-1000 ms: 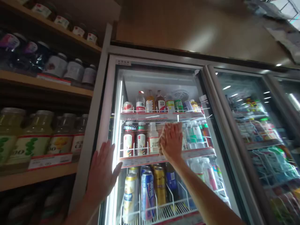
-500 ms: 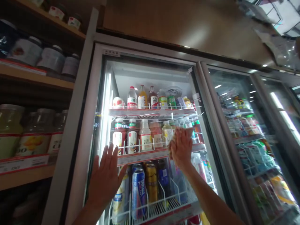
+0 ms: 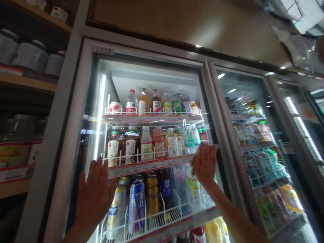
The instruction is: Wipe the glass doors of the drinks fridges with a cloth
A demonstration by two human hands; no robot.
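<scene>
A glass-doored drinks fridge (image 3: 157, 69) fills the middle of the view, its door closed. My right hand (image 3: 206, 167) presses a crumpled brownish cloth (image 3: 211, 149) against the glass near the door's right edge, fingers bent over it. At lower left, my left hand (image 3: 95, 192) is held up with its fingers stretched and nothing in it; it seems to rest on the glass. Behind the door stand bottles such as a pink one (image 3: 159, 143), and tall cans, among them a blue can (image 3: 136, 206) and a gold can (image 3: 152, 194).
Wooden shelves (image 3: 25, 79) with large jars (image 3: 30, 55) run along the left side. More fridge doors (image 3: 253, 135) stretch away to the right. A brown panel (image 3: 162, 27) lies above the fridge. Clear plastic (image 3: 298, 47) hangs at the upper right.
My right hand has moved the cloth a little right and down across the glass. My left hand appears lower and further left, as the view has shifted to the right.
</scene>
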